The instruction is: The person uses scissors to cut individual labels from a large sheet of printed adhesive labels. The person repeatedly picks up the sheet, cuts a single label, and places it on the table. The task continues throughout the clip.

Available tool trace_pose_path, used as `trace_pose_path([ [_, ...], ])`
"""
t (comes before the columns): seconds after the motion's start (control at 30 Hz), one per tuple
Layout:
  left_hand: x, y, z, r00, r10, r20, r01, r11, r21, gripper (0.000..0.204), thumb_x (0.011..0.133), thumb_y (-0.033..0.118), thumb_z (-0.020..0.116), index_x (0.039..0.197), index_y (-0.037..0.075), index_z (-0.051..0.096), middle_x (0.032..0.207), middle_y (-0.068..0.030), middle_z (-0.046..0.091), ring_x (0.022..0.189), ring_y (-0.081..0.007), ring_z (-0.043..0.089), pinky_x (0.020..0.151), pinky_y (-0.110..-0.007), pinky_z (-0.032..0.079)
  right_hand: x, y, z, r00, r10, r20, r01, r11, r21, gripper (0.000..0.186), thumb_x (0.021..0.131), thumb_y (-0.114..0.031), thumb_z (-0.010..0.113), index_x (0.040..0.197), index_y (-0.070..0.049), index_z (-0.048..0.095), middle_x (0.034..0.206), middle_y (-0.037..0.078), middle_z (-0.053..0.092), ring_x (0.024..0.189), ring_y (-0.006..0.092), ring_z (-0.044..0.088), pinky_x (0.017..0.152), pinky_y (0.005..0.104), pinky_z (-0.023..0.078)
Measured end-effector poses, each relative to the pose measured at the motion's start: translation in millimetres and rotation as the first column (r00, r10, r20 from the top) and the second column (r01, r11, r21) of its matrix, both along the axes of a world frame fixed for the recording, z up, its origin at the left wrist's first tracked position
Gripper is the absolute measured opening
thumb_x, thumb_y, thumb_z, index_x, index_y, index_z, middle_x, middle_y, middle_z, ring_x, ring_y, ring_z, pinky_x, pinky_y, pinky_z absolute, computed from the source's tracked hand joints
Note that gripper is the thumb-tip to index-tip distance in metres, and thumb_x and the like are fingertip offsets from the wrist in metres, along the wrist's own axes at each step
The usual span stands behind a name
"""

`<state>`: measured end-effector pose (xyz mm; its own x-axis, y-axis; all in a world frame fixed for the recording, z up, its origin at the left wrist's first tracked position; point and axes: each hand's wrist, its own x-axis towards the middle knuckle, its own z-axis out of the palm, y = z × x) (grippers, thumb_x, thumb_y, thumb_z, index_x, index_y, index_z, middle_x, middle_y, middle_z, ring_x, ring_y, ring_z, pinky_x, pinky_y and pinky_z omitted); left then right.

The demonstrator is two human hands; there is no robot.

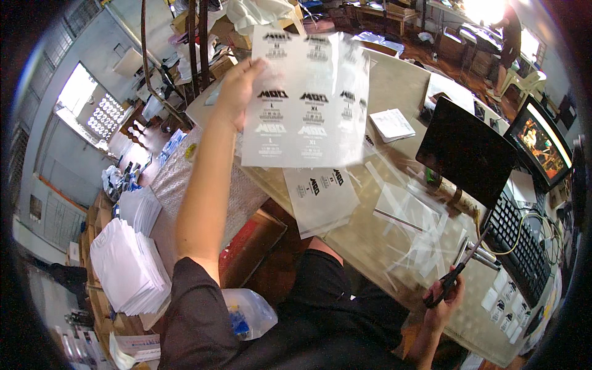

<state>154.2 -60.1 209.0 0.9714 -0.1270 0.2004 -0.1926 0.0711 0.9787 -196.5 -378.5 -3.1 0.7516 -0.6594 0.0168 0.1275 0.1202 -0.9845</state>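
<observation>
We've got the left hand (242, 83) upper centre-left of the frame, fingers clamped on the left edge of a translucent printed film sheet (305, 139). Sheet is held up at upper centre, above the tabletop (472, 336), with rows of black and pale print on it.

Right hand (449, 300) is at lower right, closed around the handles of black-handled scissors (449, 285), blades pointing up and right. We can't tell whether the blades are fully together.

Second printed sheet (322, 202) lies at centre, just below the held one, lower corner past the tabletop's near edge. Clear cut strips (404, 246) are scattered right of centre, left of the scissors. Small printed labels (507, 305) sit in rows at lower right, near the black keyboard (521, 237).

Dark flat panel (465, 151) stands right of centre; lit monitor (539, 148) is beyond it at the right edge. White paper pad (393, 125) lies just right of the held sheet. At left we see bubble wrap (176, 197) and a stack of white sheets (126, 265); clear plastic bag (253, 311) at lower centre-left. Another person (510, 37) stands upper right, well apart from us.
</observation>
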Motion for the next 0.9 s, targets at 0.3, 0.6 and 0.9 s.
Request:
trace_pose_path([
  [0.3,-7.8,25.0,-156.1,0.972,0.065,-0.224,-0.067,0.998,-0.002,0.027,0.093,0.025,0.051,0.100,0.000,0.058,0.092,-0.0063,0.062,0.079,-0.0125,0.059,0.071,-0.027,0.049,1.6,0.2,-2.7,0.999,-0.012,-0.036,0.010,0.999,-0.046,0.053,0.079,-0.013,0.069,0.124,-0.001,0.043,0.070,0.001,0.050,0.050,0.0081,0.048,0.042,0.0206,0.039],
  [0.6,-103.7,14.9,-182.4,0.991,0.034,-0.131,-0.042,0.997,-0.062,0.070,0.080,0.007,0.066,0.136,-0.003,0.024,0.111,-0.0176,0.056,0.101,-0.0196,0.057,0.088,-0.032,0.046,-3.2,2.0,5.3,0.998,0.054,-0.011,-0.055,0.977,-0.207,0.066,0.082,-0.035,0.066,0.127,0.003,0.038,0.064,0.002,0.050,0.046,0.0089,0.047,0.038,0.0206,0.036],
  [0.9,-163.6,-1.5,-205.1,0.961,0.002,-0.276,-0.015,0.999,-0.046,0.049,0.080,-0.010,0.049,0.128,-0.006,0.042,0.115,-0.0153,0.056,0.094,-0.0150,0.060,0.082,-0.025,0.049,-12.7,73.3,48.1,0.596,0.765,-0.246,-0.662,0.641,0.389,0.085,0.071,-0.053,0.070,0.125,0.001,0.033,0.071,0.012,0.058,0.058,0.0198,0.059,0.051,0.0297,0.046],
])
